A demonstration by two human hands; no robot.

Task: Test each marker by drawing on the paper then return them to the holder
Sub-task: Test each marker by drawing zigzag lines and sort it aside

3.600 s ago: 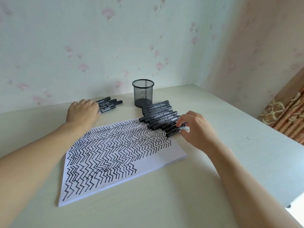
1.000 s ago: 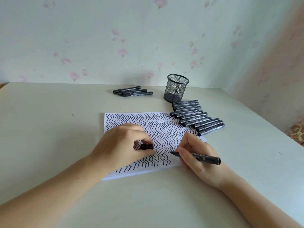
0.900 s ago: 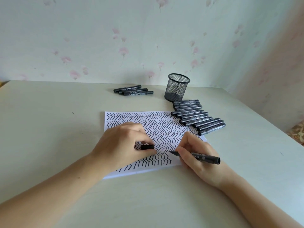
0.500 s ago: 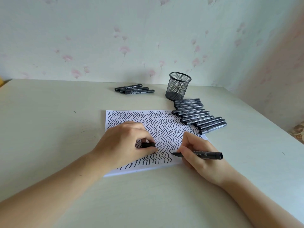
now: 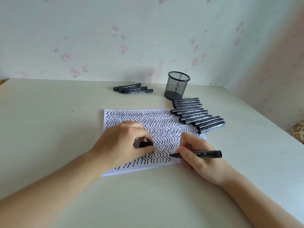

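The right hand point(image 5: 197, 155) pinches an uncapped black marker point(image 5: 199, 153) between thumb and fingers, pretty much like a pen, with the tip down on the paper point(image 5: 148, 122) at the end of the lowest zigzag row and the back end sticking out to the right, past the knuckles. The left hand point(image 5: 121, 143) sits on the sheet just to the left of it, fingers curled, pinching the marker's black cap point(image 5: 146, 144) between thumb and fingertips while the heel of the hand rests on the page.

The paper is white and almost totally covered in rows of black chevron squiggles, only a thin strip along the near edge is still blank. The left hand and wrist cover a good chunk of the pattern on that side.

Just beyond the right hand, a row of capped black markers point(image 5: 197, 115) lies side by side like stairs, the nearest few overlapping the far right corner of the sheet. Right behind that row stands the black mesh pen holder point(image 5: 176, 86), upright; through the mesh it looks empty. Further out past the left hand, well apart from the paper, three more capped markers point(image 5: 133, 89) lie together on the pale table point(image 5: 49, 112). Floral wallpaper point(image 5: 115, 38) runs behind everything.
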